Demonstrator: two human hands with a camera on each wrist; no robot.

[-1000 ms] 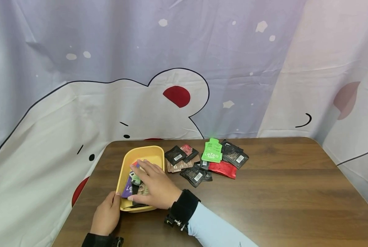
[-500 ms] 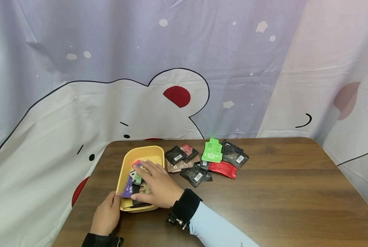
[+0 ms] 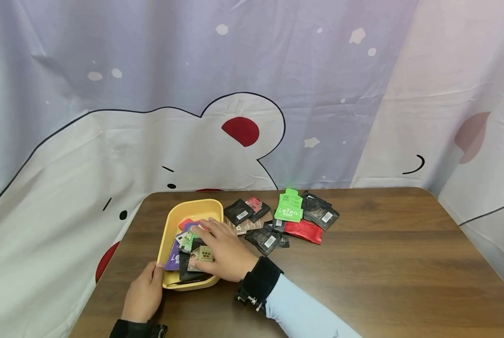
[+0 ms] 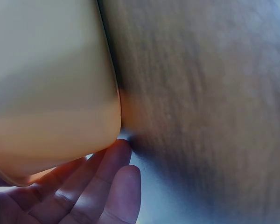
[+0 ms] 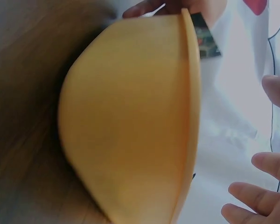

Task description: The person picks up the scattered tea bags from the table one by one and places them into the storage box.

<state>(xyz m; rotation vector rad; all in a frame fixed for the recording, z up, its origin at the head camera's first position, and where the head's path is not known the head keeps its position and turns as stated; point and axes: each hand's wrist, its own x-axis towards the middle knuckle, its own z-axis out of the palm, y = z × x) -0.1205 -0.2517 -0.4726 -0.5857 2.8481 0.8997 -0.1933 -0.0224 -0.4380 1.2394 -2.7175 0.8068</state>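
Note:
A yellow plastic tray (image 3: 170, 230) sits at the table's left side, holding several tea packets. Among them are a purple packet (image 3: 173, 259), a green-and-white one (image 3: 186, 241) and a black one (image 3: 185, 268) with a beige label. My left hand (image 3: 143, 295) grips the tray's near left corner, thumb at the rim; in the left wrist view its fingers (image 4: 125, 189) lie against the outer wall. My right hand (image 3: 225, 252) is spread over the tray's right part, partly covering the packets. In the right wrist view its fingers (image 5: 259, 196) are apart and extended beyond the rim.
Right of the tray lies a loose pile: several black packets (image 3: 322, 215), a brown packet (image 3: 249, 226), a red one (image 3: 304, 232) and a green LeTea packet (image 3: 289, 207). The wooden table (image 3: 383, 263) ends at a patterned curtain (image 3: 319, 94) behind.
My right hand has shifted a little to the right over the tray, uncovering more of the black and purple packets. The left hand keeps its grip at the corner.

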